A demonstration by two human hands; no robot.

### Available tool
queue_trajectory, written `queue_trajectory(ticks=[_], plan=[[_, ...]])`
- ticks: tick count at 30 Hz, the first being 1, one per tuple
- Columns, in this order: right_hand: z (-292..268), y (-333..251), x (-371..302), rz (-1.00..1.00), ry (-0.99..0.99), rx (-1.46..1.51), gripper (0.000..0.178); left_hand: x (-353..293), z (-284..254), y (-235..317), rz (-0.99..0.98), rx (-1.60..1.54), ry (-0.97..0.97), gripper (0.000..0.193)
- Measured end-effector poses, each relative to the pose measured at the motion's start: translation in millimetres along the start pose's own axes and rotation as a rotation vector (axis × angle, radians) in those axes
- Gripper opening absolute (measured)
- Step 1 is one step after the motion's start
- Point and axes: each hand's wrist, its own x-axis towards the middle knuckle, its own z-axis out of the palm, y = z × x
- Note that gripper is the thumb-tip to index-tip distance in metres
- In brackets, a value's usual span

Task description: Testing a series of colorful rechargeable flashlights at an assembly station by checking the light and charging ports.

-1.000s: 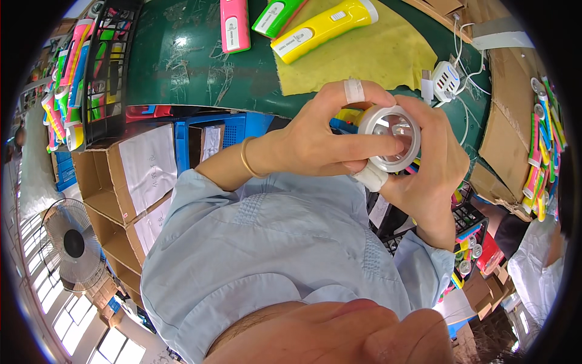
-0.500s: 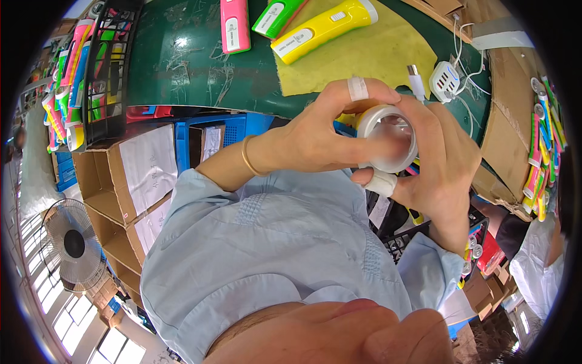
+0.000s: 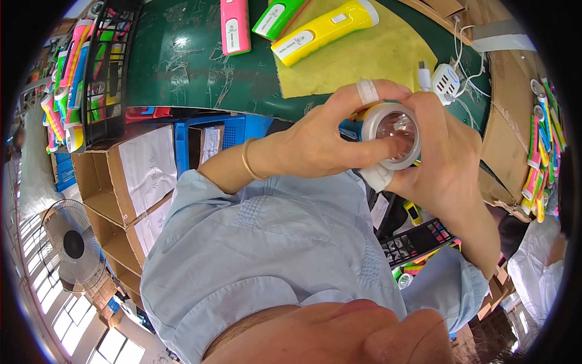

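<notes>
Both hands are around a flashlight [image 3: 383, 115], its white-rimmed clear lens turned up toward me. My left hand [image 3: 330, 136] grips it from the left, thumb lying across the lens and taped index finger curled over the far side. From the right, my right hand [image 3: 447, 148] wraps the head, with white tape on its thumb. Most of the flashlight's body is hidden behind the fingers. Beyond my hands, a yellow flashlight [image 3: 325, 31] lies on a yellow cloth [image 3: 370, 64], beside a green flashlight [image 3: 280, 17] and a pink flashlight [image 3: 235, 27].
The green tabletop [image 3: 182, 67] bears a white USB charger [image 3: 445, 82] with cables, and a white plug [image 3: 424, 77] stands near my right hand. A black basket [image 3: 109, 73] of flashlights is at left, above cardboard boxes [image 3: 103, 182]. Another black basket [image 3: 418, 242] sits below my right forearm.
The flashlight has shifted slightly right in my hands. My right wrist and forearm have swung outward to the right, uncovering more of the lower basket. My left thumb, blurred before, is now sharper.
</notes>
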Motion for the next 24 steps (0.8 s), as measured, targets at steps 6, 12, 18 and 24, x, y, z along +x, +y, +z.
queue_trajectory(ticks=[6,12,18,24], plan=[[8.8,-17.2,-6.8,0.183,0.144,-0.140,0.051,-0.2,-1.4,4.6,0.025,0.069,0.033,0.042],[0.9,-10.5,-4.4,0.130,0.065,0.054,0.062,-1.3,-7.4,4.2,-0.024,0.034,-0.012,0.046],[-0.6,-12.5,-9.2,0.153,0.066,0.038,0.066,-0.9,-6.0,6.2,-0.051,-0.025,-0.039,0.045],[0.8,-12.8,-9.5,0.145,0.069,0.024,0.067,-2.8,-6.5,5.0,-0.038,-0.006,-0.022,0.047]])
